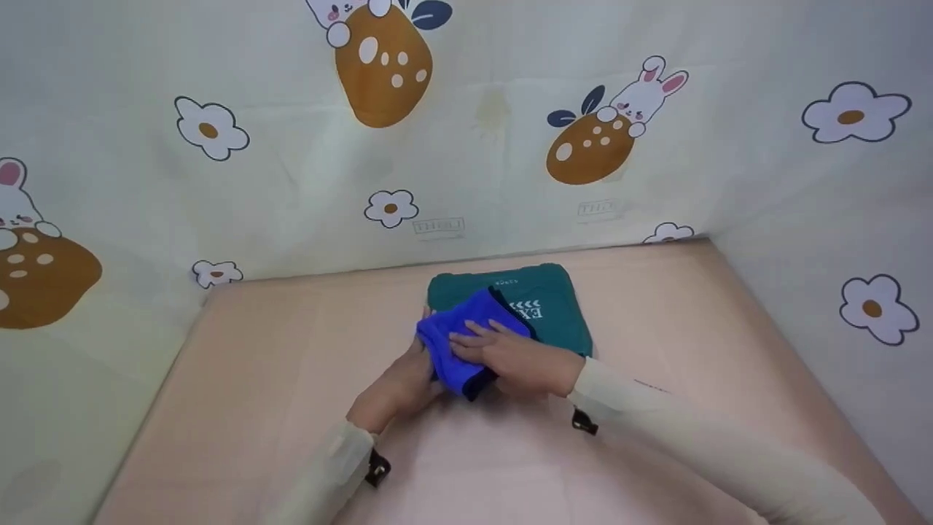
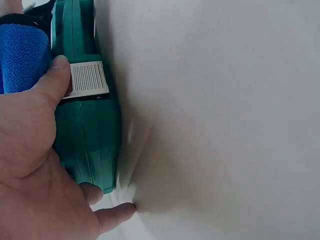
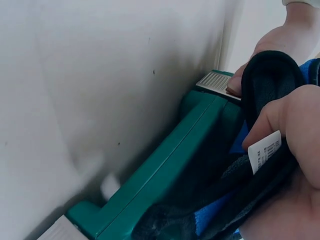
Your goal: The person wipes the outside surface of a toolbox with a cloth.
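A dark green plastic case with white lettering lies on the pink tabletop. A folded blue cloth with black edging covers its near left part. My left hand grips the case's left side. In the left wrist view its thumb lies by the white ribbed latch, with fingertips at the far end of the side. My right hand holds the cloth against the case, fingers spread across the top. The right wrist view shows its thumb at the cloth's black edge, beside a white label.
The pink tabletop extends around the case. Pale curtains printed with rabbits and flowers rise behind and on both sides. Black straps hang at both wrists.
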Demonstrator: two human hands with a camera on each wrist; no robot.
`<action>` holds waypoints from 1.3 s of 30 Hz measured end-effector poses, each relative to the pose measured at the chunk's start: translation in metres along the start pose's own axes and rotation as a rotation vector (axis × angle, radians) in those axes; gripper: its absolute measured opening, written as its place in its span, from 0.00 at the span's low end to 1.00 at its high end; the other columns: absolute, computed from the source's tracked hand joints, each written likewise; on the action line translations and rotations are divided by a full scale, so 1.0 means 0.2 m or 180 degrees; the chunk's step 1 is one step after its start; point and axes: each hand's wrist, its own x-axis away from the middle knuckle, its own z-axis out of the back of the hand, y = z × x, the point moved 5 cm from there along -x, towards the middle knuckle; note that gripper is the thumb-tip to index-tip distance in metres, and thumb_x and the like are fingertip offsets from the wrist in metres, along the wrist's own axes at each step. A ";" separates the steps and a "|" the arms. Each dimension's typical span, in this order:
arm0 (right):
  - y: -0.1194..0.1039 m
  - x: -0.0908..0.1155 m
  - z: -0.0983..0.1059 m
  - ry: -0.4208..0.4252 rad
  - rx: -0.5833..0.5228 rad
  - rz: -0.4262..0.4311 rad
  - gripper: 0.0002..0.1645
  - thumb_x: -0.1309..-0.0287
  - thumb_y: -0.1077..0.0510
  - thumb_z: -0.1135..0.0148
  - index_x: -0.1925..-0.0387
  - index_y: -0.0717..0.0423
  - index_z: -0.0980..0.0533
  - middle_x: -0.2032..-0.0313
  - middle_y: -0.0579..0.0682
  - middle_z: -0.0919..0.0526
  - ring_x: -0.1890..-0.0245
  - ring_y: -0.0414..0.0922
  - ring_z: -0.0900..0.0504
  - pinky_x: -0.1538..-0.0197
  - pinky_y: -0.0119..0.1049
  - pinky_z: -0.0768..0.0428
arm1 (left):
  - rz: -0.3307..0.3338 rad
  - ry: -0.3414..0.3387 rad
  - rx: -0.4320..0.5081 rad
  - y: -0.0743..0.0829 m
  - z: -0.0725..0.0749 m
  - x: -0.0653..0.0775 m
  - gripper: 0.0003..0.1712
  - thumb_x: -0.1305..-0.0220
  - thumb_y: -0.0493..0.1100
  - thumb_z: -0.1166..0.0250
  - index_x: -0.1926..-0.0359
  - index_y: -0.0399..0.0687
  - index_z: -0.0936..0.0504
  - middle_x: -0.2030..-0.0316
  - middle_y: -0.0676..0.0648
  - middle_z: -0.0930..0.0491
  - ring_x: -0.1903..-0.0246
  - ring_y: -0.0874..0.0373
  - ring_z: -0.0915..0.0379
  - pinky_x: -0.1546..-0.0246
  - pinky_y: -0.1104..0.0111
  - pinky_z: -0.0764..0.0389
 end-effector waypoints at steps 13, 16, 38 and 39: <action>0.02 0.00 0.00 0.0081 -0.0035 -0.0191 0.46 0.34 0.67 0.36 0.20 0.50 0.45 0.21 0.46 0.48 0.22 0.51 0.58 0.26 0.51 0.57 | 0.0188 -0.0116 -0.0364 0.00 0.02 -0.01 0.56 0.24 0.58 0.43 0.21 0.35 0.71 0.21 0.34 0.69 0.33 0.39 0.35 0.34 0.53 0.34; 0.04 -0.01 0.01 0.0097 -0.0088 -0.0263 0.46 0.35 0.69 0.37 0.21 0.51 0.45 0.22 0.47 0.48 0.22 0.51 0.58 0.26 0.50 0.58 | 0.0274 -0.0116 -0.0373 0.00 0.02 0.00 0.57 0.25 0.61 0.43 0.21 0.34 0.68 0.22 0.33 0.63 0.32 0.39 0.36 0.34 0.52 0.35; 0.47 0.04 0.12 0.0278 -0.0561 -0.1101 0.42 0.36 0.73 0.47 0.22 0.57 0.43 0.22 0.52 0.47 0.22 0.57 0.59 0.26 0.52 0.56 | 0.0570 -0.0094 -0.0238 0.00 0.02 0.01 0.63 0.35 0.73 0.43 0.18 0.47 0.65 0.20 0.44 0.73 0.28 0.38 0.46 0.34 0.47 0.36; 0.49 0.04 0.12 0.0275 -0.0583 -0.1157 0.42 0.35 0.72 0.48 0.22 0.56 0.44 0.22 0.52 0.47 0.22 0.56 0.60 0.25 0.52 0.57 | 0.0571 -0.0090 -0.0236 0.00 0.02 0.01 0.63 0.35 0.73 0.43 0.18 0.47 0.65 0.20 0.45 0.73 0.28 0.38 0.45 0.34 0.47 0.36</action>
